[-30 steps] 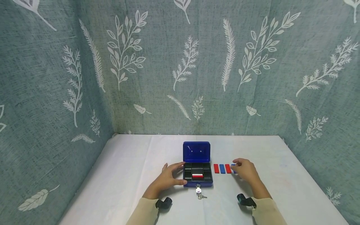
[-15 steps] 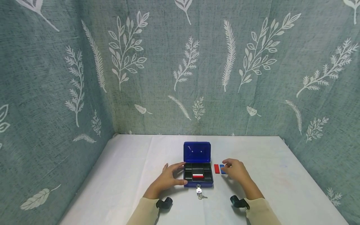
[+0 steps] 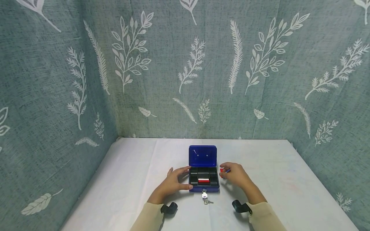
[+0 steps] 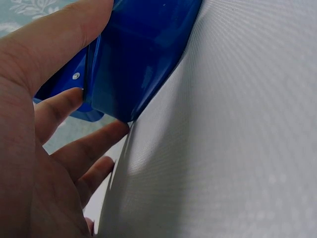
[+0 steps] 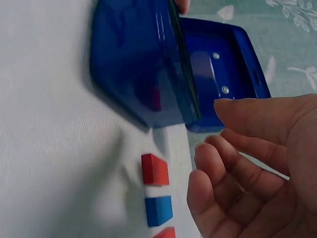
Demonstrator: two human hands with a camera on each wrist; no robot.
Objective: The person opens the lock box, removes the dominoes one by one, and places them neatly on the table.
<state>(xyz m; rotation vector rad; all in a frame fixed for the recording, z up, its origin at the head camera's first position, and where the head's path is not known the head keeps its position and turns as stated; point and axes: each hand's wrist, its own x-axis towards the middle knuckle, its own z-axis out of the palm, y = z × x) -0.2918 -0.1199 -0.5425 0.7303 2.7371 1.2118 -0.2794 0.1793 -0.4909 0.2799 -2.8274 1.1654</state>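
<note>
A blue cash box point(image 3: 204, 189) stands with its lid point(image 3: 202, 156) raised, showing a black compartment tray. Inside the front middle compartment lies a red-and-white piece point(image 3: 203, 181). My left hand point(image 3: 170, 183) spans the box's left end, thumb at the front corner and index finger at the back, and holds it. To the right of the box, my right hand point(image 3: 234, 173) hovers over a row of small blocks, fingers loosely bent and nothing between them. In the right wrist view a red block point(image 5: 155, 170) and a blue block point(image 5: 159, 210) lie below the fingertips.
Keys point(image 3: 205, 197) hang from the lock at the box's front. Another red block point(image 5: 165, 233) is cut off at the lower edge of the right wrist view. The white-covered table point(image 3: 138, 160) meets a green leaf-patterned curtain point(image 3: 162, 80) behind.
My right hand has moved left along the block row, from the far blue block toward the red one nearest the box. My left hand stays at the box.
</note>
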